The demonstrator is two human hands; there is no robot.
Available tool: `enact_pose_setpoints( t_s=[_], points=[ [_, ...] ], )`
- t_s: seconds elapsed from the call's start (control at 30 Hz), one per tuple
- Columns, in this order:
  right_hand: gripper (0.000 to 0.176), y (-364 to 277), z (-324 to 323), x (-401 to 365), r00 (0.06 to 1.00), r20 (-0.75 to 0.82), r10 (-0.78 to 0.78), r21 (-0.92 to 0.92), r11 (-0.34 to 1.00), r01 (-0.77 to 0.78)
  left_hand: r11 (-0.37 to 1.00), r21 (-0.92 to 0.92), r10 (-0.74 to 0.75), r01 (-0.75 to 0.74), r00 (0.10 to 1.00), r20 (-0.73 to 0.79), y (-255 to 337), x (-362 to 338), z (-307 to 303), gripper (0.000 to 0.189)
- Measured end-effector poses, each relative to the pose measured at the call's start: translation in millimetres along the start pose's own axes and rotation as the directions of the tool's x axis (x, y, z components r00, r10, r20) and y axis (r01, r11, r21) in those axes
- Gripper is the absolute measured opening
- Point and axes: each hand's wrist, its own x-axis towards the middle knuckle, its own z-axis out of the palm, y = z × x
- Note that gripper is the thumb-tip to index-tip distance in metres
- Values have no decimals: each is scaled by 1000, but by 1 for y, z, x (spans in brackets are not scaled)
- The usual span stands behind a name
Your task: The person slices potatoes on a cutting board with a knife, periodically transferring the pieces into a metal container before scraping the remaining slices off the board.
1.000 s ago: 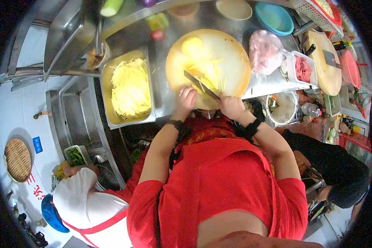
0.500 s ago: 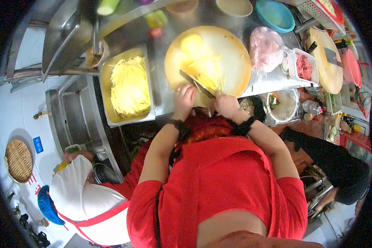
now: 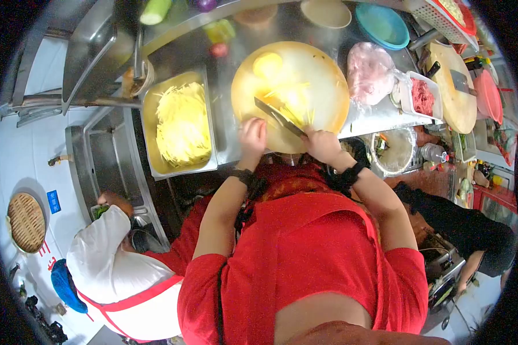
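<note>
My right hand (image 3: 323,145) is closed round the handle of a kitchen knife (image 3: 279,116), its blade slanting up and left over a round cutting board (image 3: 331,92). Beside the blade lie yellow shreds (image 3: 296,95), probably potato, on the board. A pale yellow peeled piece (image 3: 267,65) rests near the board's far left edge. Left of the knife, at the board's near rim, is my left hand (image 3: 253,137), fingers curled in; whether anything is inside them is hidden. A metal pan (image 3: 150,138) heaped with more yellow shreds (image 3: 183,123) stands farther left.
Right of the board are a bag of pink contents (image 3: 369,72), a white tub (image 3: 408,106) of red minced meat and another board (image 3: 460,109) with a cleaver. Behind stands a blue basin (image 3: 383,26). Co-workers occupy both sides: a white sleeve (image 3: 98,241) left, a black sleeve (image 3: 449,221) right.
My left hand has drawn slightly left, away from the blade, its fingers more curled. The knife has shifted a little right. The co-workers' arms at both sides have moved.
</note>
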Motion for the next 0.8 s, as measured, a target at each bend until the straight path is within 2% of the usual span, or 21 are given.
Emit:
enact_pose_setpoints(
  t_s=[0.07, 0.1, 0.17, 0.2, 0.23, 0.27, 0.3, 0.37, 0.4, 0.5, 0.57, 0.6, 0.7, 0.73, 0.8],
  points=[
    [23, 1, -15, -8, 1000, -9, -24, 46, 999, 24, 991, 36, -126, 131, 984, -128, -3, 10, -9, 9],
    [23, 2, -23, -12, 1000, -8, -25, 45, 999, 25, 988, 44, -141, 150, 976, -166, 1, 19, -17, 10],
    [26, 5, -40, -18, 985, -157, -66, 60, 995, 76, 992, 16, -124, 129, 974, -189, 9, 37, -23, 11],
    [26, 5, -47, -18, 985, -159, -67, 58, 995, 77, 994, -11, -106, 106, 972, -212, 14, 46, -28, 11],
    [28, 6, -53, -18, 977, -192, -92, 29, 995, 99, 999, -28, -20, 17, 992, -127, 27, 58, -34, 11],
    [31, 6, -58, -18, 967, -225, -116, -3, 993, 118, 983, -182, -22, 18, 1000, -20, 37, 64, -29, 11],
    [33, 5, -62, -18, 979, -184, -90, -63, 995, 80, 984, -168, 73, -61, 995, 68, 45, 65, -20, 13],
    [33, 8, -60, -18, 981, -167, -97, -94, 992, 83, 949, -197, 292, -245, 919, 264, 63, 69, -3, 16],
    [33, 9, -60, -19, 984, -144, -105, -121, 989, 88, 931, -171, 360, -322, 882, 304, 64, 64, 10, 17],
    [31, 11, -65, -24, 992, -85, -90, -134, 988, 78, 910, -174, 414, -376, 851, 324, 57, 57, 40, 16],
    [31, 17, -72, -34, 993, -83, -78, -146, 987, 65, 949, -153, 314, -277, 881, 353, 49, 61, 46, 21],
    [30, 20, -77, -39, 994, -77, -76, -154, 986, 63, 947, -158, 318, -279, 880, 354, 41, 61, 52, 21],
    [34, 29, -97, -58, 999, -51, -8, -161, 987, 0, 981, 45, 163, -189, 928, 334, 16, 60, 55, 22],
    [35, 36, -101, -64, 998, -49, 29, -164, 986, -37, 981, 42, 164, -189, 929, 331, 10, 60, 56, 22],
    [41, 53, -100, -69, 996, -86, 16, -129, 991, -27, 987, 160, -1, -24, 988, 157, -1, 60, 59, 26]
  ],
)
